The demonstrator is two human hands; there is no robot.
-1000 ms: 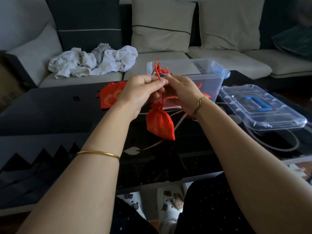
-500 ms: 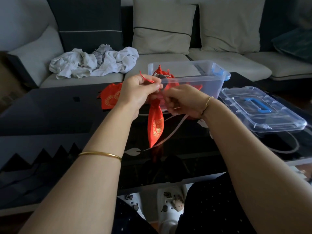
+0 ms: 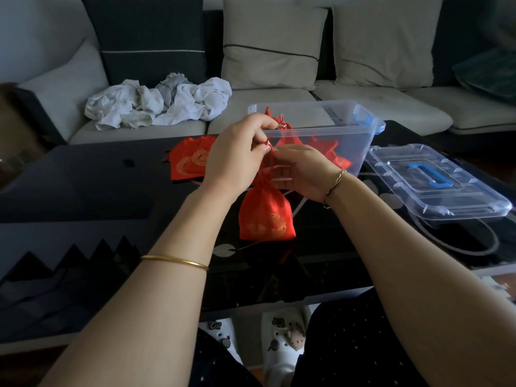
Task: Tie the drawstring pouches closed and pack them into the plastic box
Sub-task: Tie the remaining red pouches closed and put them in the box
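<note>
A red drawstring pouch (image 3: 266, 216) with gold print hangs above the dark glass table, its neck gathered. My left hand (image 3: 237, 157) pinches the red drawstring above the neck. My right hand (image 3: 303, 171) holds the string and the neck from the right side. Behind my hands stands the clear plastic box (image 3: 360, 146) with blue latches; red pouches (image 3: 329, 148) lie inside it. A small heap of flat red pouches (image 3: 190, 160) lies on the table left of my hands.
The box's clear lid (image 3: 435, 182) with a blue handle lies on the table (image 3: 83, 191) at the right. A grey sofa (image 3: 363, 104) with cushions runs along the back, with crumpled white cloth (image 3: 156, 104) on its seat. My knees and white clogs show below the table edge.
The pouch turned from edge-on to face me and hangs fuller. My right hand moved closer under the left at the pouch's neck.
</note>
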